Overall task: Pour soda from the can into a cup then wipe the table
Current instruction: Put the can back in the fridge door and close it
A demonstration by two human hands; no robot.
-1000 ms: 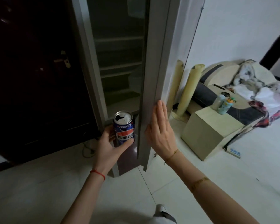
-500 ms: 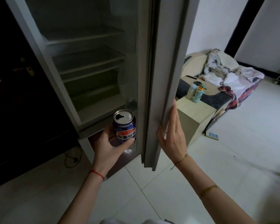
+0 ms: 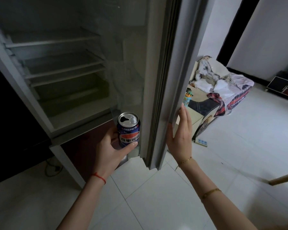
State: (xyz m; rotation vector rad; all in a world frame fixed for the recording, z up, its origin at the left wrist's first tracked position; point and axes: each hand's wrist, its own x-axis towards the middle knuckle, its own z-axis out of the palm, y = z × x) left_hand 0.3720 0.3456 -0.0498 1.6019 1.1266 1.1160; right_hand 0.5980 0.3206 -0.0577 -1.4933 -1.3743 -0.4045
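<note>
Head view: much is dim or cut off. The fridge interior point(image 3: 70, 83) at 10 o'clock is dark, and only bare shelves can be made out. The upper part of the fridge door point(image 3: 158, 80) runs out of frame at 12 o'clock. Behind the door's edge, a small cartoon-printed bottle point(image 3: 188, 97) at 2 o'clock is half hidden, and its print is too small to read. A wooden stick point(image 3: 284, 179) at 4 o'clock is cut off by the frame edge.

The soda can point(image 3: 128, 130), just below centre, stands upright in front of the fridge's lower edge with its pull-tab opening already punched. It is dark blue with a red, white and blue Pepsi-style globe. A band of Chinese characters crosses the globe and a smaller line sits above it; neither is sharp enough to read with certainty.

The left hand point(image 3: 110, 150) grips the can, thumb across the label and fingers curled behind. The right hand point(image 3: 179, 138) is flat with straight fingers, resting against the door's outer edge at 3 o'clock.

A pile of clothes point(image 3: 223, 82) lies on a sofa at 2 o'clock.
</note>
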